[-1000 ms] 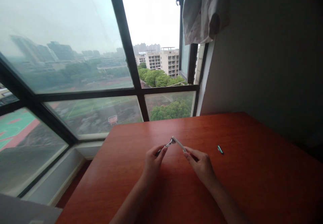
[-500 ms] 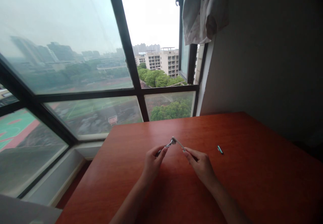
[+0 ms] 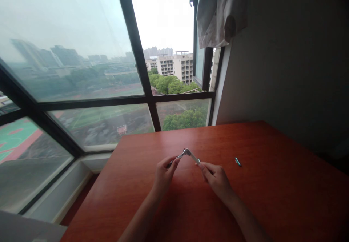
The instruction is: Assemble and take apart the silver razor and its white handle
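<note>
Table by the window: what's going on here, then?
A person's two bare hands are busy over the table. The left hand holds a slim metal tool, perhaps a razor; the right hand holds a pale stick. Their far ends meet or nearly meet; contact is too small to tell. A small pen-like piece lies off to the right.

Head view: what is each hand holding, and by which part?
The left hand holds a razor-like tool by its handle; the right hand holds a slim pale stick by its near end.
</note>
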